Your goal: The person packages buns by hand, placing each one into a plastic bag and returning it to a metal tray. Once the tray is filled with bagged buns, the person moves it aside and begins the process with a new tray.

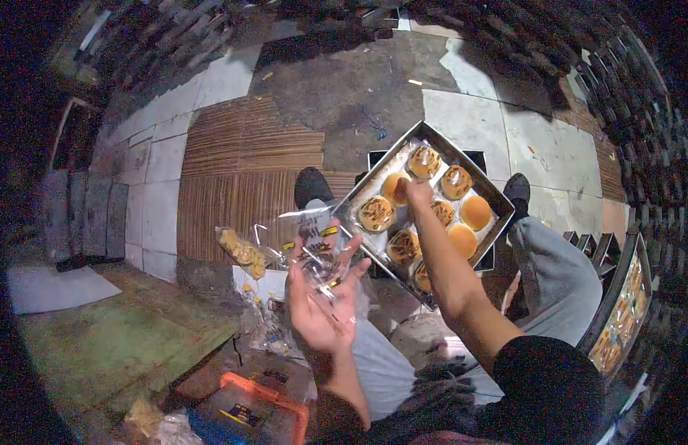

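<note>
My left hand (325, 308) is palm up with its fingers apart, holding a clear printed plastic bag (321, 256) that lies across the fingers and palm. My right hand (419, 194) reaches into a square metal tray (498, 224), its fingers closed around a round golden bun (395, 188). Part of that bun is hidden by the hand. Several other buns surround it: some carry dark drizzled stripes, such as one striped bun (376, 213), while a plain bun (475, 213) is smooth on top. Clear wrapping shines on a striped bun (424, 161) at the tray's far corner.
At right, another tray (618, 315) holds several wrapped buns. Left of my left hand lies a bag of yellowish pieces (241, 252). An orange-rimmed container (303, 408) stands near my left arm, beside a greenish board (129, 341). My legs flank the tray.
</note>
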The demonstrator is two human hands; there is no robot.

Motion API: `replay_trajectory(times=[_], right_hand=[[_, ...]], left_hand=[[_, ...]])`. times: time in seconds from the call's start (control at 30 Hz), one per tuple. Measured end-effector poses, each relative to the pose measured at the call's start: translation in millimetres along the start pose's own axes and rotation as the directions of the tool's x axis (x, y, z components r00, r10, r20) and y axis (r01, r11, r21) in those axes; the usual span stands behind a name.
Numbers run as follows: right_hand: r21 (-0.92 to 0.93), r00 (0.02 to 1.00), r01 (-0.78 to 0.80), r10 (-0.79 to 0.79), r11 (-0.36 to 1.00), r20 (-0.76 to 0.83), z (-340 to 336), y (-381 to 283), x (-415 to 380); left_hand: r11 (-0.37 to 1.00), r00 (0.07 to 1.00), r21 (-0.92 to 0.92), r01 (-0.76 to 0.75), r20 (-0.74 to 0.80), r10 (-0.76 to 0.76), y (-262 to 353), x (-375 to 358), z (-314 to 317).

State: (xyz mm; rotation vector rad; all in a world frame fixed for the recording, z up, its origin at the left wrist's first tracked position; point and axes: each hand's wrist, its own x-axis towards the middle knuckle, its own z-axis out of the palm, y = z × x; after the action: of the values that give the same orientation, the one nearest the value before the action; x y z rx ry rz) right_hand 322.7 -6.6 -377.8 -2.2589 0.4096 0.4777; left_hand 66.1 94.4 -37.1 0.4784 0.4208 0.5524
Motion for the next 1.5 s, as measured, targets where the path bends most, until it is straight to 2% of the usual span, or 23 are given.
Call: replay_trajectory(times=[0.1,0.2,0.27,0.3,0.33,0.4,0.57,0.63,0.67,0.77,0.83,0.87,0.9,1.0,1.07,1.1,1.23,1.3,1.37,1.4,1.43,1.47,1.5], right_hand=[[0.39,0.975,0.191,-0.221,0.901,0.032,-20.7,5.4,-43.7],[0.638,0.985,0.031,-0.131,0.77,0.11,-74.3,11.3,-86.1],[0.89,0.891,-0.178,-0.314,0.419,0.327,-148.5,-6.1,-161.3],[0.894,0.893,-0.334,-0.203,0.298,0.402,-191.4,-22.4,-215.0],[0.866,0.792,-0.404,-0.361,0.293,0.492,-216.2,-15.0,-241.4],[0.706,0.644,-0.411,-0.365,0.576,0.672,-246.1,16.7,-276.6],[0.807,0.602,-0.071,-0.62,0.586,0.503,-302.5,-9.7,-361.5],[0.4,0.351,0.803,-0.893,0.441,0.281,-314.5,-30.5,-375.4],[0.397,0.191,0.888,-0.971,0.233,0.143,-308.8,-30.1,-383.3],[0.192,-0.032,0.981,-0.982,0.004,0.189,-310.3,-17.7,-391.9],[0.16,0.095,0.98,-0.984,0.119,0.15,-308.2,-17.8,-382.3],[0.202,0.176,0.959,-0.975,0.201,0.135,-303.5,-15.3,-373.3],[0.22,0.24,0.938,-0.96,0.268,0.147,-305.3,-18.2,-373.0],[0.211,0.2,0.949,-0.965,0.233,0.167,-288.3,-12.8,-366.8],[0.006,0.32,0.945,-0.925,0.328,0.204,-284.4,-20.0,-366.3],[0.0,0.323,0.944,-0.923,0.33,0.21,-283.5,-22.2,-365.8],[0.205,0.296,0.919,-0.932,0.338,0.207,-284.0,-29.2,-374.1],[0.354,0.588,0.622,-0.715,0.698,0.378,-291.1,-32.4,-381.5],[0.337,0.579,0.613,-0.697,0.714,0.424,-301.4,-21.5,-365.0],[0.578,0.092,0.346,-0.64,0.739,0.763,-318.1,-12.1,-351.8],[0.587,-0.491,-0.009,-0.515,0.81,0.703,-330.1,-8.3,-346.5],[0.59,-0.497,-0.015,-0.518,0.807,0.696,-338.4,-5.0,-347.7],[0.582,-0.345,-0.035,-0.557,0.812,0.756,-351.5,-9.7,-353.8]], left_hand=[[1.0,1.0,0.012,0.021,0.003,-0.021,-2.9,-6.0,-0.5],[1.0,0.999,-0.014,0.011,0.04,-0.011,-7.2,-9.2,-6.3],[0.996,0.994,-0.094,0.002,0.109,0.009,-9.9,-10.1,-13.8],[0.995,0.994,-0.096,-0.011,0.107,0.021,-12.2,-11.0,-13.4],[0.998,0.996,-0.055,-0.028,0.078,0.033,-13.4,-12.7,-12.0],[0.999,0.998,0.007,-0.038,0.042,0.038,-17.0,-15.6,-9.3],[0.998,0.989,-0.058,-0.023,0.143,0.031,-26.9,-26.2,-17.0],[0.991,0.925,-0.02,0.136,0.36,-0.119,-23.4,-46.8,4.1],[0.983,0.929,-0.052,0.178,0.338,-0.15,-26.3,-52.7,12.3],[0.964,0.926,-0.179,0.195,0.359,-0.12,-37.1,-90.5,43.9],[0.983,0.809,-0.148,0.107,0.588,0.0,-55.6,-85.2,28.9],[0.99,0.997,0.121,-0.069,0.05,0.063,-78.5,-95.2,36.2],[0.976,0.99,0.168,-0.138,0.042,0.133,-83.8,-102.6,45.1],[0.999,0.998,0.041,-0.032,0.056,0.029,-101.8,-91.8,13.1],[0.966,0.996,0.246,-0.078,0.06,0.065,-123.9,-99.9,11.8],[0.993,0.997,0.105,0.051,0.056,-0.057,-124.4,-97.3,16.4],[0.975,0.961,-0.003,0.222,0.169,-0.219,-98.3,-75.7,3.7],[0.986,0.984,0.051,0.159,0.075,-0.163,-104.7,-79.1,8.0],[0.979,0.976,0.047,0.196,0.086,-0.2,-105.3,-77.3,8.2],[0.989,0.988,-0.02,0.15,0.049,-0.149,-103.7,-74.2,6.2],[0.991,0.995,-0.082,0.101,0.004,-0.101,-97.7,-74.0,7.0],[0.988,0.993,-0.105,0.115,-0.012,-0.116,-84.7,-72.4,4.3],[0.985,0.988,-0.105,0.135,0.095,-0.125,-66.9,-75.0,10.7]])
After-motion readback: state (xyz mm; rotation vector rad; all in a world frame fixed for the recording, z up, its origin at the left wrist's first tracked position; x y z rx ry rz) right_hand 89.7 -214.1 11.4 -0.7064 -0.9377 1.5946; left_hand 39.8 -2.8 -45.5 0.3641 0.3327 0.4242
